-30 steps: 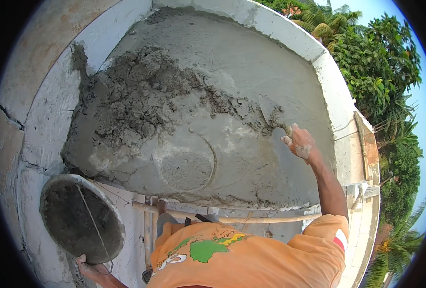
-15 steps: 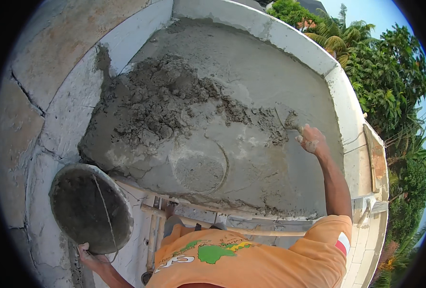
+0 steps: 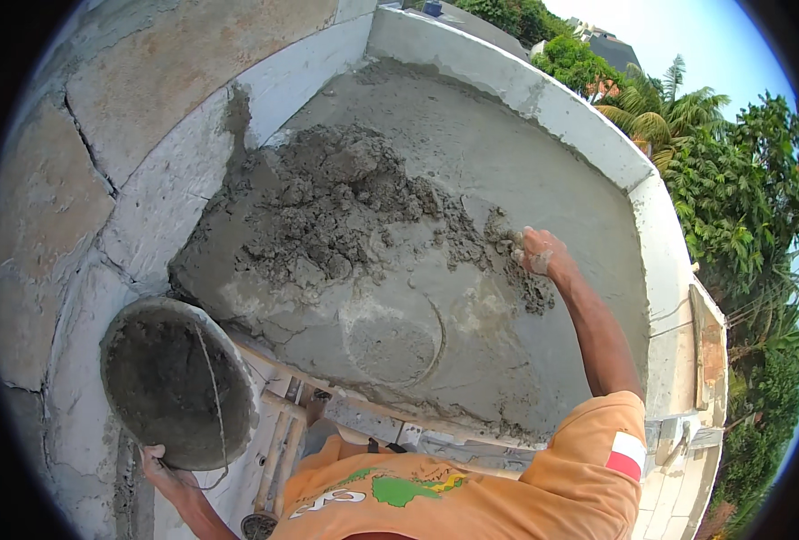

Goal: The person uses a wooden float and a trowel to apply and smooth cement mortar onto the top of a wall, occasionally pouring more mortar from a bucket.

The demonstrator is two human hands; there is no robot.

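Observation:
At the lower left, my left hand (image 3: pixel 167 472) is closed on the near rim of a round mortar bucket (image 3: pixel 148 409). The bucket is tilted, its inside coated with grey mortar, and a thin wire handle (image 3: pixel 212 382) crosses its mouth. My right hand (image 3: pixel 543 252) is a fist around the handle of a mortar-covered trowel (image 3: pixel 507 241). Its blade sits in the right end of a heap of wet grey mortar (image 3: pixel 345 193) and is mostly hidden. The heap spreads over a smooth grey slab (image 3: pixel 507 360).
A low white block wall (image 3: pixel 588 135) edges the slab at the back and right. Rough stone-like wall slabs (image 3: pixel 139 99) rise on the left. Bamboo poles (image 3: pixel 278 450) lie below the slab's near edge. Trees (image 3: pixel 732 171) stand beyond the wall.
My right hand and the trowel have moved left into the mortar, and the blade shows less. My left hand keeps its grip on the bucket. The whole view has shifted slightly.

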